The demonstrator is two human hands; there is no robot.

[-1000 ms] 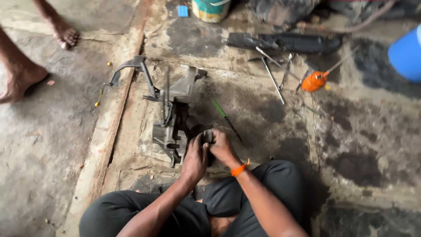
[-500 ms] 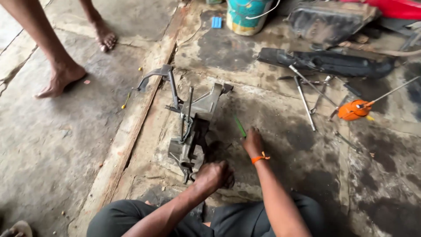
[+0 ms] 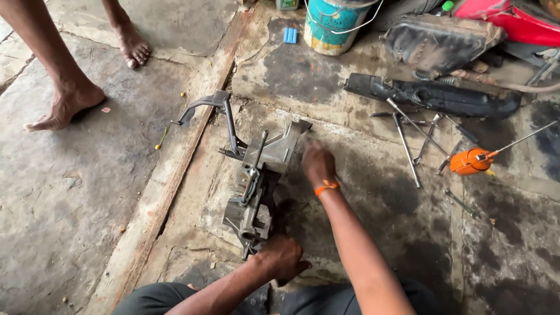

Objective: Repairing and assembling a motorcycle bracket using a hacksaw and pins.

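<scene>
Head view, person seated at bottom of frame, knees in dark trousers at lower edge. Grey metal engine part (image 3: 256, 186) lies on the stained concrete floor (image 3: 361, 233) at centre frame, long axis running from lower centre up toward the middle, a bent black lever (image 3: 213, 114) sticking out to its upper left.

Left hand (image 3: 283, 256) at lower centre, forearm coming in from bottom left, wrist bent. Fingers curled, knuckles up, pressed against the lower end of the engine part; whether it actually grips anything cannot be told, fingertips hidden.

Right hand (image 3: 318, 163) just right of the part's upper end, arm stretched long and straight from bottom right up to centre. Orange band (image 3: 325, 188) on the wrist. Hand blurred, fingers pointing toward the top corner of the part, close to it or touching; how far open it is cannot be told, nothing seen in it.

Right of frame: loose spanners and rods (image 3: 411, 137), orange oil can (image 3: 471, 160), long black cover (image 3: 434, 96). Top centre: teal bucket (image 3: 335, 23), small blue piece (image 3: 290, 35). Upper left: another person's bare feet (image 3: 64, 105).
</scene>
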